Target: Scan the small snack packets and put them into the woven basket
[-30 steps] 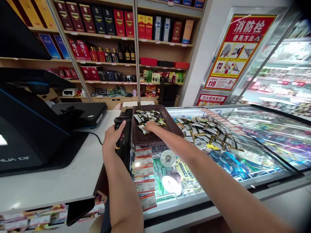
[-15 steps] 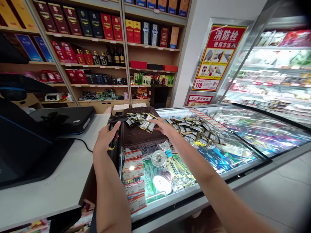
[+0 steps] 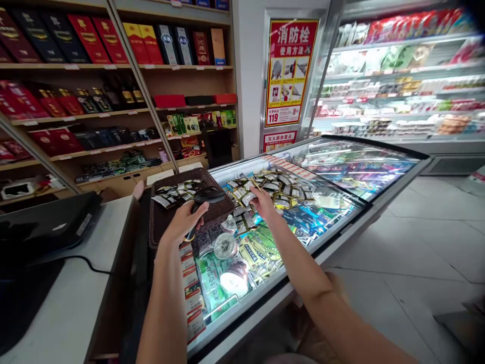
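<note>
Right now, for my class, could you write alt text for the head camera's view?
A person's left hand grips a black handheld scanner over a brown basket of small packets, while the right hand touches similar packets piled on a glass-topped freezer. Shelves of boxed goods stand behind.

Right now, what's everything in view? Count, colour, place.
freezer: one, silver-framed, centre
goods: many, mixed colours, inside freezer
basket: one, dark brown, at the freezer's left end
packets: many, black-gold-silver, in the basket and atop the freezer
scanner: one, black, in the left hand
price labels: several, red-white, freezer's left edge
counter: one, white, left
flat device: one, black, on the counter
boxes: many, mixed colours, back shelves
signs: two, red-yellow, pillar behind
lit cooler: one, white, back right
left hand: one, bare, around the scanner
right hand: one, bare, at the freezer-top packets
</note>
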